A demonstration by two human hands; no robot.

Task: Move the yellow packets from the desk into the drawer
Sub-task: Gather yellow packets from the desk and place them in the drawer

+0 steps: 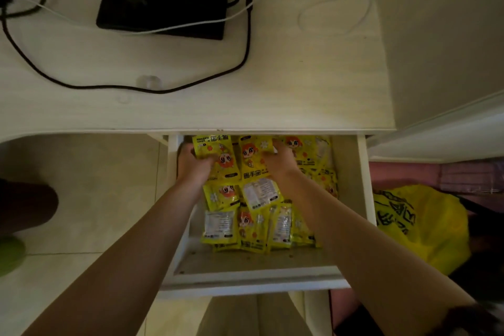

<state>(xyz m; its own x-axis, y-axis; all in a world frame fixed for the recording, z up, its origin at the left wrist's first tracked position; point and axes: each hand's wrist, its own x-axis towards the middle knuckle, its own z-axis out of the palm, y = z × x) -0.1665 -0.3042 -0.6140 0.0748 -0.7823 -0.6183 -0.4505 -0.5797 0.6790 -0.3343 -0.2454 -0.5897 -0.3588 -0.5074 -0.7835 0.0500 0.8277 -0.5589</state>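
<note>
Clutching yellow packets (212, 157) deep in the open drawer (364, 199), the left hand (192, 165) and right hand (281, 159) each keep a closed grip (likely settling them onto the pile); the counter (300, 84) above shows only cables (246, 35).

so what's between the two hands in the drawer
In the head view, yellow packets fill the gap between the left hand and right hand, inside the drawer.
</note>
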